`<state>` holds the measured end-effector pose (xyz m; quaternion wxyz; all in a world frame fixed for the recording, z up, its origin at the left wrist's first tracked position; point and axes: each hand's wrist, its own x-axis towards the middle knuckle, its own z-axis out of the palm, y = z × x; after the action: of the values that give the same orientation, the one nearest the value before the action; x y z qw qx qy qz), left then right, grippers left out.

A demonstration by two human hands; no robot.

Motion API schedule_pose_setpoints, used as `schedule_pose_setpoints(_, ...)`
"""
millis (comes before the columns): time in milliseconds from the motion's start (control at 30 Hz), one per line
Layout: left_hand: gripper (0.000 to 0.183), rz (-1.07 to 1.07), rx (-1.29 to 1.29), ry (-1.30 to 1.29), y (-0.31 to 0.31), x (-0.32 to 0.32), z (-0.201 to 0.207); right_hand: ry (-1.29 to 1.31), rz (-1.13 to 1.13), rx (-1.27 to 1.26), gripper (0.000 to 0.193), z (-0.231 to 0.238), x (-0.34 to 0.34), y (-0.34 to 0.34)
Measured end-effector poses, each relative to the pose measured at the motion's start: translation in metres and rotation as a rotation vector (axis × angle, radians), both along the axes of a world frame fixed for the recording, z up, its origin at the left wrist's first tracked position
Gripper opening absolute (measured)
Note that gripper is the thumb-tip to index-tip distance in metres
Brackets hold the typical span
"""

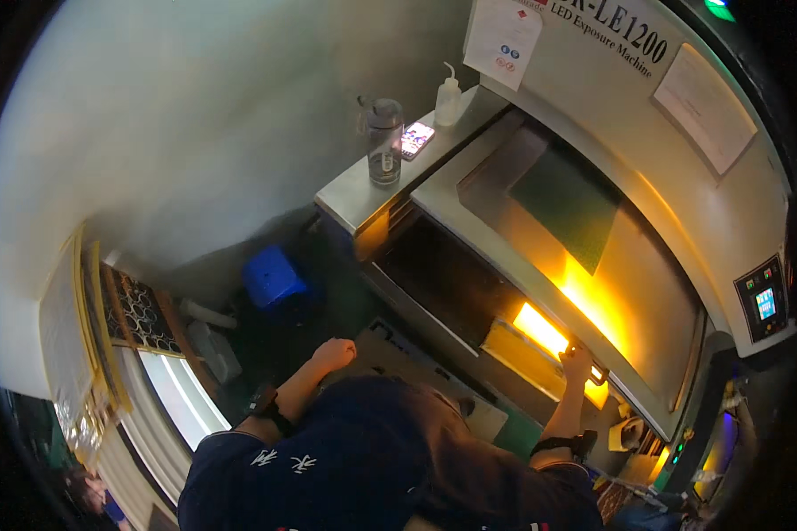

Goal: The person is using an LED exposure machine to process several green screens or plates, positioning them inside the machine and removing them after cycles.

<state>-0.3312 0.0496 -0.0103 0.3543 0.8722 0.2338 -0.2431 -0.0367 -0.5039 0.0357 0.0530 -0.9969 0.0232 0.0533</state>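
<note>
At the front edge of a large grey machine (469,232), my right hand (576,361) is closed around a dark handle (599,373). Bright yellow light (540,328) shines beside that hand from under the edge. Behind the edge, a green panel (568,196) lies on the machine's flat bed (655,292), which glows yellow at its near side. My left hand (334,354) is held in a fist away from the machine, and nothing shows in it. Its fingertips are partly hidden from this view.
On the side ledge (350,196) stand a clear drinking bottle (384,146), a lit phone (418,139) and a white squeeze bottle (449,99). A blue stool (273,276) is on the floor. Framed panels (66,310) lean at left. A control screen (764,303) is at right.
</note>
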Motion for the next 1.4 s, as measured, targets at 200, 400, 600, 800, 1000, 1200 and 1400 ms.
schedule_pose_setpoints(200, 0.024, -0.098, -0.097, -0.019, 0.049, -0.034, -0.030, 0.369, -0.133, -0.182, 0.068, 0.020, -0.085, 0.025)
schedule_pose_setpoints(400, 0.024, -0.200, -0.145, -0.166, 0.060, 0.019, -0.029, 0.204, -0.106, -0.134, 0.066, 0.066, -0.161, 0.004)
schedule_pose_setpoints(600, 0.020, -0.203, -0.159, -0.562, -0.008, 0.149, 0.059, 0.018, -0.080, -0.336, 0.055, 0.232, -0.163, 0.035)
schedule_pose_setpoints(800, 0.053, -0.234, 0.008, -0.807, -0.098, 0.313, 0.034, -0.219, -0.037, -0.156, 0.034, 0.334, -0.138, 0.048)
schedule_pose_setpoints(1000, 0.122, -0.032, 0.500, -0.347, -0.177, 0.375, 0.028, -0.824, 0.218, -0.089, 0.015, 0.345, -0.100, 0.009)
schedule_pose_setpoints(1200, 0.126, 0.052, 0.555, -0.439, -0.166, 0.389, 0.035, -0.957, 0.311, -0.317, 0.023, 0.369, -0.078, -0.046)
schedule_pose_setpoints(1400, 0.121, 0.118, 0.542, -0.210, -0.136, 0.422, 0.066, -1.112, 0.250, -0.326, 0.029, 0.387, -0.036, -0.086)
